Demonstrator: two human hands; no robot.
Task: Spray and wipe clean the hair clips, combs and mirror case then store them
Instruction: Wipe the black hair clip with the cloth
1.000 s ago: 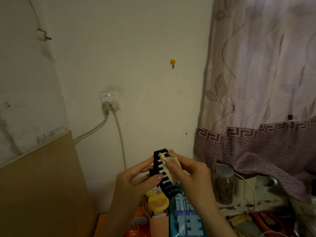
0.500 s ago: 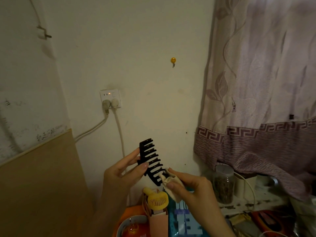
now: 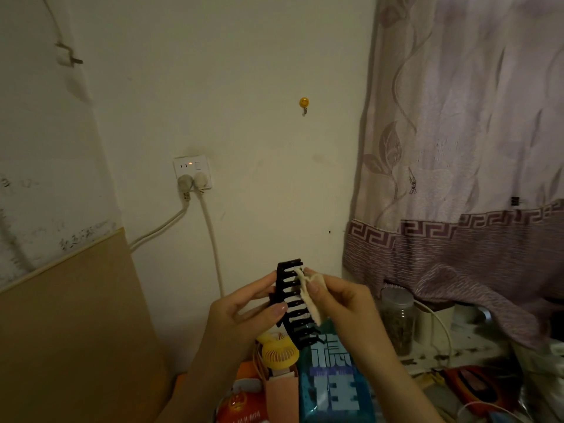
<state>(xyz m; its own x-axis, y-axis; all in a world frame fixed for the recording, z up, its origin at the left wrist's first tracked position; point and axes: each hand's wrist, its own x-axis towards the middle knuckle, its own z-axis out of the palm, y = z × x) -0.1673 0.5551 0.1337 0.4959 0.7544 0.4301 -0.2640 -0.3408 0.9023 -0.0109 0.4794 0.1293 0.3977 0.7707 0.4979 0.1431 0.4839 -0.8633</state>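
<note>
A long black hair clip point(image 3: 290, 300) with wide teeth is held upright in front of the wall, low in the middle of the head view. My left hand point(image 3: 244, 315) grips its back edge between thumb and fingers. My right hand point(image 3: 341, 303) pinches a small folded cream cloth point(image 3: 308, 293) and presses it against the teeth near the clip's upper end. The clip's lower end dips behind a yellow mini fan. No comb, mirror case or spray bottle shows.
Below the hands stand a yellow mini fan point(image 3: 279, 352), a blue packet point(image 3: 334, 383) and a pink box point(image 3: 280, 392). A lidded jar point(image 3: 396, 319) sits at the right under a purple curtain point(image 3: 457, 178). A wall socket point(image 3: 192, 172) with two cords and a wooden board point(image 3: 70, 331) are at left.
The cloth slid down to the clip's lower end half a second ago and is now back up at the upper teeth. My left hand tilted the clip left, then upright again.
</note>
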